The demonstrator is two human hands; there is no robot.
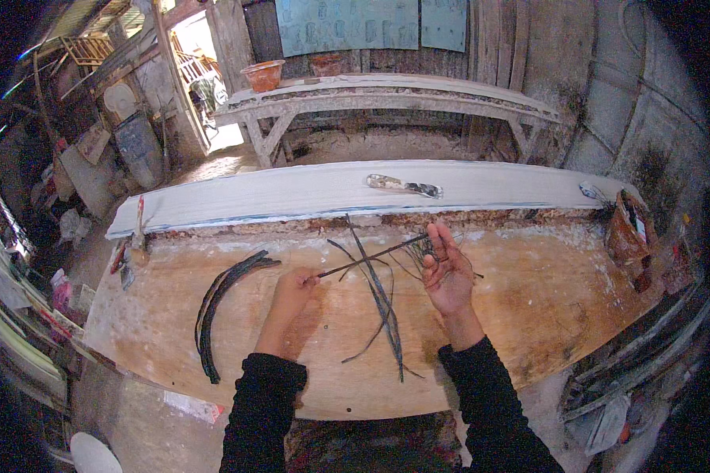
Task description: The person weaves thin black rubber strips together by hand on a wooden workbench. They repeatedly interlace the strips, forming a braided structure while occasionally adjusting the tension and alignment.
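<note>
My left hand [294,293] is closed, pinching one end of a thin dark strip [368,258] just above the wooden board [150,315]. The strip slants up to the right, and its far end meets the fingertips of my right hand [450,276]. That hand is turned palm up, its thumb and fingers apart. Beneath the held strip, several long dark strips [386,315] lie crossed on the board. A tangle of thin dark strands [412,254] lies partly hidden behind my right fingers. Left of my left hand rests a curved bundle of dark strips [213,307].
A whitish plank [292,191] runs along the board's far side, with a spotted handle-like tool [405,186] on it. A brush [140,229] stands at the left, a brown container [628,232] at the right. Behind is a bench [402,98] bearing an orange pot [263,76].
</note>
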